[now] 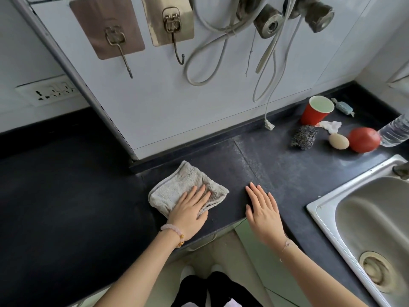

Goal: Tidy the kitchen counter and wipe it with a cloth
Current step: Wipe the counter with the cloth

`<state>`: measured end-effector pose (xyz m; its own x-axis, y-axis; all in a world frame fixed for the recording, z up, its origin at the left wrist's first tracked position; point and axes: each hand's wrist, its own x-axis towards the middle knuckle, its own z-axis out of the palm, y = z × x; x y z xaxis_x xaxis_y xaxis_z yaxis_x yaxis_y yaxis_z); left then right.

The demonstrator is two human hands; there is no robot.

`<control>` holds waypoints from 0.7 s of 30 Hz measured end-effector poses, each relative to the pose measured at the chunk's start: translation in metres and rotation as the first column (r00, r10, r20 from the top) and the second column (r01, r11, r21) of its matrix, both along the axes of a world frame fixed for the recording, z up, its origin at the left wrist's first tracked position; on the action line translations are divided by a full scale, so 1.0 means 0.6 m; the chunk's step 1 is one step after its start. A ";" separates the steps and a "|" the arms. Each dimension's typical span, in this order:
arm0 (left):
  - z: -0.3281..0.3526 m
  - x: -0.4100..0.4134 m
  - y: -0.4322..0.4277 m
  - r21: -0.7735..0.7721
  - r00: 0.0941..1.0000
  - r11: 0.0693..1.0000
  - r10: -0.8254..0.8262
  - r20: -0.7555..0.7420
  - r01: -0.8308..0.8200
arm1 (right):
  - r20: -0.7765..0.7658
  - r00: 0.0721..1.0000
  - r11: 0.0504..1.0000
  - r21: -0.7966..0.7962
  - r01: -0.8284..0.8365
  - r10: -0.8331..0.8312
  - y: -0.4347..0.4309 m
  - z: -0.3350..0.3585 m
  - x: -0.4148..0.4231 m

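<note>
A folded grey-white cloth (pixel 177 187) lies on the dark counter (pixel 265 171) near its front edge. My left hand (pixel 191 209) presses flat on the cloth's near right part, fingers spread. My right hand (pixel 262 209) rests flat on the bare counter just right of the cloth, fingers apart, holding nothing. At the back right stand a red paper cup (pixel 315 113), a steel scrubber (pixel 304 137), an egg (pixel 338 141), a red tomato (pixel 364 139), a crumpled white scrap (pixel 330 125) and a wrapped candy (pixel 344 107).
A steel sink (pixel 325 201) fills the right side. A clear plastic bottle (pixel 395 130) lies at the right edge. Hooks (pixel 179 47), hanging cables (pixel 221 45) with a plug (pixel 269 125) and a wall socket (pixel 47 90) are on the back wall.
</note>
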<state>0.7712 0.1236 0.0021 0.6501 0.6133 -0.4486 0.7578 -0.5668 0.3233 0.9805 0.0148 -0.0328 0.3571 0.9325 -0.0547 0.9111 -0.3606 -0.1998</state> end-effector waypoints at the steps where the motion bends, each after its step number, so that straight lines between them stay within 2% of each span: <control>1: -0.002 -0.003 0.003 0.015 1.000 1.000 0.016 -0.007 -0.016 | -0.002 1.000 1.000 0.002 -0.001 0.001 0.000 0.001 0.000; 6: 0.006 -0.001 0.046 -0.019 0.979 0.979 0.202 0.014 -0.202 | -0.005 1.000 1.000 0.010 -0.005 0.005 -0.002 0.006 0.000; 13: 0.005 -0.019 0.037 -0.107 0.935 0.943 0.329 0.132 -0.316 | -0.013 1.000 1.000 0.016 -0.006 0.006 -0.001 0.003 -0.002; 18: 0.002 -0.075 -0.023 -0.067 0.939 0.939 0.340 0.050 -0.336 | 0.003 1.000 1.000 0.006 -0.003 0.003 -0.001 0.002 -0.004; 19: -0.001 -0.078 -0.037 -0.060 0.948 0.946 0.319 0.012 -0.318 | 0.007 1.000 1.000 0.003 0.002 -0.002 -0.001 0.001 -0.005; 21: 0.001 -0.067 -0.058 0.061 0.983 0.982 0.183 -0.027 -0.181 | 0.006 1.000 1.000 0.001 0.014 -0.014 0.000 0.002 -0.007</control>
<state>0.7310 0.0886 0.0029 0.5107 0.7456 -0.4281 0.8597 -0.4352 0.2676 0.9765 0.0149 -0.0318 0.3705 0.9274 -0.0519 0.9071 -0.3733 -0.1948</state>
